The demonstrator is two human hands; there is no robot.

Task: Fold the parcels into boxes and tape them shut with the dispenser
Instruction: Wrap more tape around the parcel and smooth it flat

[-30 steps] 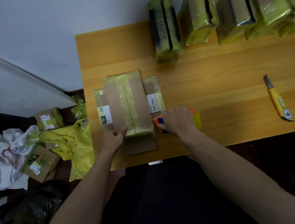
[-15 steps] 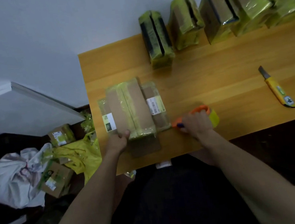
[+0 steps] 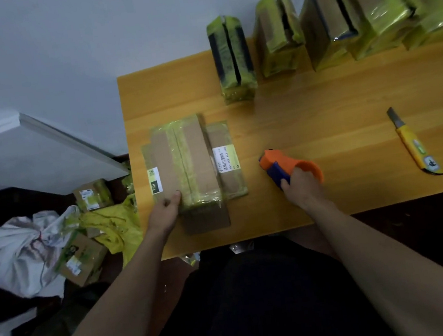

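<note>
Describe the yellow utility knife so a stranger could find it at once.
Start at the orange wooden table and go to its right side, away from the row of green-taped cardboard parcels along the wall. The yellow utility knife lies there alone, flat on the wood. It is the only slim thing with a bare grey blade.

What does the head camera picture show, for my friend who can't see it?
A person's left hand steadies a flat taped cardboard box on a wooden table, while the right hand grips an orange tape dispenser. A yellow utility knife lies farther right.
</note>
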